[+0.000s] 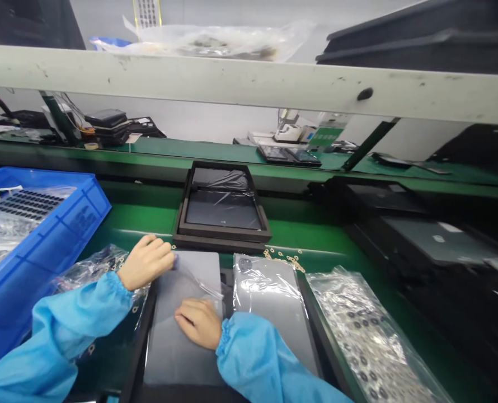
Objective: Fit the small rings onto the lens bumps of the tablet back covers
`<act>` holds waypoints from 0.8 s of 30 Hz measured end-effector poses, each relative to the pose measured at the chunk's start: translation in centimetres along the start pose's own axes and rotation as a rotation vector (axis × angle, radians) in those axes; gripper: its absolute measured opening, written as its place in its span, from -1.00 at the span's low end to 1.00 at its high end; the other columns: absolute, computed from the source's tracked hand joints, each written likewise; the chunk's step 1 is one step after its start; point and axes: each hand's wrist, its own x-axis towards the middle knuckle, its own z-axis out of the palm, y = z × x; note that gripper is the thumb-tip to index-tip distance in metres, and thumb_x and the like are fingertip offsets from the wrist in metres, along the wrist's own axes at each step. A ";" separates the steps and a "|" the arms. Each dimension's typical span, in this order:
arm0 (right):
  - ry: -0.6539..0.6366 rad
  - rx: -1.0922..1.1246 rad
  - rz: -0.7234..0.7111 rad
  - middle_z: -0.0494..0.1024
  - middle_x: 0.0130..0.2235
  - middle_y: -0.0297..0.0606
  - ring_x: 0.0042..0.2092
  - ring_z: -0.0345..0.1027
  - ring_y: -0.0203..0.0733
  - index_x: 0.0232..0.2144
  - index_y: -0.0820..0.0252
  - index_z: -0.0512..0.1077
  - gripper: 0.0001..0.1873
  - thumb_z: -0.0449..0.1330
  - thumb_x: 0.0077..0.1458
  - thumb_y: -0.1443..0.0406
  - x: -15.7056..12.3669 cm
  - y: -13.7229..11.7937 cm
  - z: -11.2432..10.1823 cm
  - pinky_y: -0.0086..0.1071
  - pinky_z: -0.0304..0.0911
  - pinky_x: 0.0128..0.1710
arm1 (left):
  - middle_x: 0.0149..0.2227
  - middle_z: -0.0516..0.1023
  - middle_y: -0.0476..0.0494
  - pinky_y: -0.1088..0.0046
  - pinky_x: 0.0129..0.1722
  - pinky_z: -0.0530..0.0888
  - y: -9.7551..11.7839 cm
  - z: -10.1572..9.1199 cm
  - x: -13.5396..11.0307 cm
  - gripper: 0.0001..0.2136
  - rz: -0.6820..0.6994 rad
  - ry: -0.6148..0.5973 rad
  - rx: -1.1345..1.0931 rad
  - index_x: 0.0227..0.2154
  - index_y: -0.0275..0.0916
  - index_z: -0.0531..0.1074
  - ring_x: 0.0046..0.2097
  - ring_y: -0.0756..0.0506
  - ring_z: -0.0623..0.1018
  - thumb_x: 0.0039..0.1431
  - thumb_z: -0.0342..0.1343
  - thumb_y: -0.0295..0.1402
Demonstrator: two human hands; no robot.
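Note:
A grey tablet [190, 358] lies back up in a black tray [137, 364], with a loose, creased clear film [201, 285] over its upper part. My left hand [147, 262] is closed at the tablet's top left corner, its fingertips at the film's edge. Curled over the middle of the same tablet is my right hand [201, 323]; whatever its fingers hold is hidden. To the right, a second grey tablet [269, 296] with a camera bump sits in clear wrap, partly covered by my right sleeve.
A blue crate [85, 218] with bagged parts stands left. Behind the tray is a dark foam tray [224, 232] holding a wrapped tablet. Small ring-like pieces [289, 258] are scattered nearby. A bag of small parts [366, 336] lies right, beside stacked black trays [425, 240]. A shelf beam [232, 78] crosses above.

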 end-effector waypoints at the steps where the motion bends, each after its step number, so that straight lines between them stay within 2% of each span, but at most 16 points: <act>1: 0.011 0.001 -0.006 0.55 -0.40 -0.31 -0.33 0.41 -0.25 -0.39 0.10 0.47 -0.78 0.03 0.19 0.32 0.0 0.0 0.1 -0.42 0.18 -0.30 | -0.47 0.37 -0.03 0.26 -0.07 0.29 -1.0 0.8 0.4 -0.71 -0.020 0.037 0.015 -0.52 -0.21 0.36 -0.31 -0.05 0.39 0.32 -0.10 -0.37; 4: 0.067 0.009 -0.018 0.53 -0.41 -0.32 -0.33 0.40 -0.26 -0.41 0.09 0.46 -0.80 0.05 0.17 0.31 0.2 0.0 0.2 -0.42 0.21 -0.29 | -0.46 0.38 0.01 0.27 -0.14 0.37 -3.0 3.9 1.0 -0.77 -0.067 0.107 0.040 -0.50 -0.26 0.36 -0.34 -0.04 0.42 0.28 0.00 -0.34; 7: 0.195 0.018 0.026 0.52 -0.34 -0.28 -0.27 0.40 -0.24 -0.35 0.10 0.46 -0.77 0.00 0.22 0.31 0.2 -0.1 -0.5 -0.41 0.26 -0.25 | -0.42 0.41 0.01 0.32 -0.22 0.42 -3.6 6.0 0.8 -0.79 -0.117 0.163 0.040 -0.46 -0.28 0.36 -0.33 -0.02 0.44 0.25 0.06 -0.28; 11: 0.416 0.001 0.125 0.48 -0.21 -0.17 -0.14 0.36 -0.14 -0.18 0.12 0.41 -0.80 0.03 0.20 0.27 -0.4 0.6 -3.4 -0.29 0.29 -0.15 | -0.41 0.41 0.00 0.36 -0.26 0.42 -3.4 6.1 -0.3 -0.78 -0.180 0.227 -0.008 -0.45 -0.28 0.36 -0.34 -0.01 0.43 0.27 0.03 -0.27; 14: 0.535 -0.050 0.227 0.38 -0.01 -0.06 0.05 0.23 0.00 -0.04 0.16 0.34 -0.67 0.14 0.11 0.25 -0.2 2.0 -6.2 -0.10 0.19 0.03 | -0.41 0.40 0.00 0.36 -0.26 0.41 -3.3 5.7 -0.8 -0.76 -0.220 0.242 -0.077 -0.45 -0.27 0.35 -0.34 -0.02 0.42 0.29 -0.01 -0.27; 16: 0.521 -0.071 0.283 0.38 -0.01 -0.09 0.06 0.23 0.00 -0.12 0.16 0.38 -0.70 0.21 0.06 0.26 0.5 3.0 -7.6 -0.09 0.17 0.06 | -0.40 0.40 -0.01 0.35 -0.25 0.40 -3.2 5.7 -0.9 -0.75 -0.257 0.239 -0.129 -0.45 -0.27 0.35 -0.34 -0.02 0.42 0.30 -0.02 -0.25; 18: 0.441 -0.080 0.307 0.47 -0.15 -0.22 -0.06 0.32 -0.10 -0.34 0.15 0.43 -0.91 0.25 0.04 0.30 1.6 4.0 -8.5 -0.19 0.23 0.00 | -0.39 0.40 -0.01 0.34 -0.24 0.41 -3.1 6.0 -0.8 -0.75 -0.304 0.223 -0.182 -0.43 -0.27 0.36 -0.33 -0.02 0.43 0.29 -0.01 -0.23; 19: 0.401 -0.088 0.314 0.49 -0.21 -0.26 -0.11 0.35 -0.15 -0.43 0.16 0.42 -0.94 0.25 0.05 0.33 2.1 4.5 -8.8 -0.23 0.25 -0.02 | -0.38 0.41 -0.02 0.33 -0.23 0.42 -3.1 6.2 -0.7 -0.76 -0.333 0.211 -0.208 -0.41 -0.28 0.37 -0.32 -0.02 0.43 0.29 0.00 -0.23; 20: 0.369 -0.102 0.323 0.50 -0.23 -0.28 -0.12 0.35 -0.18 -0.48 0.17 0.41 -0.89 0.24 0.07 0.34 2.7 5.0 -9.1 -0.24 0.25 -0.03 | -0.35 0.43 -0.03 0.32 -0.22 0.43 -3.0 6.4 -0.6 -0.77 -0.364 0.196 -0.234 -0.39 -0.28 0.38 -0.30 -0.03 0.45 0.28 0.01 -0.23; 24: 0.290 -0.176 0.393 0.49 -0.16 -0.25 -0.09 0.37 -0.16 -0.33 0.25 0.44 -0.87 0.19 0.18 0.27 4.6 6.5 -9.2 -0.14 0.27 -0.04 | -0.24 0.48 -0.09 0.27 -0.16 0.47 -3.2 7.6 -0.2 -0.78 -0.504 0.104 -0.357 -0.29 -0.29 0.41 -0.21 -0.06 0.49 0.27 0.04 -0.21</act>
